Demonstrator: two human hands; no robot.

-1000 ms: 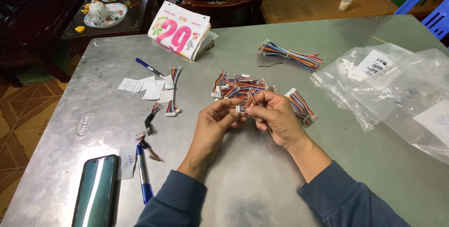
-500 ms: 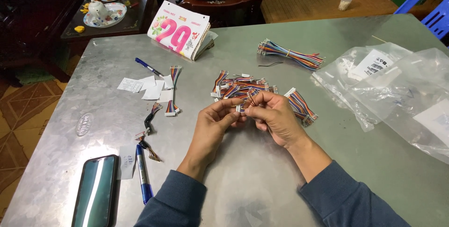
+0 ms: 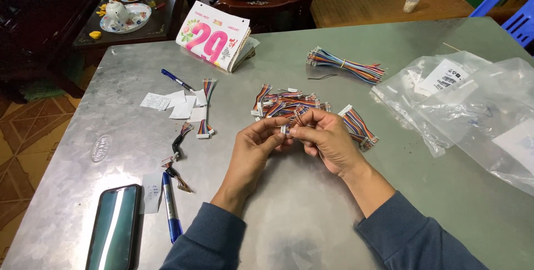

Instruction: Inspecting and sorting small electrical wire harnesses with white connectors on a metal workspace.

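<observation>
My left hand (image 3: 257,146) and my right hand (image 3: 327,140) meet at the middle of the metal table (image 3: 289,220). Together they pinch a short multicoloured wire harness with a small white connector (image 3: 285,129) between the fingertips. Just beyond the hands lies a pile of similar harnesses (image 3: 285,103). Another short harness (image 3: 358,126) lies beside my right hand.
A banded bundle of longer coloured wires (image 3: 345,66) lies further back. Clear plastic bags (image 3: 467,109) cover the right side. On the left are paper slips (image 3: 172,105), loose harnesses (image 3: 205,109), two blue pens (image 3: 170,212), a phone (image 3: 114,228) and a tear-off calendar (image 3: 216,35).
</observation>
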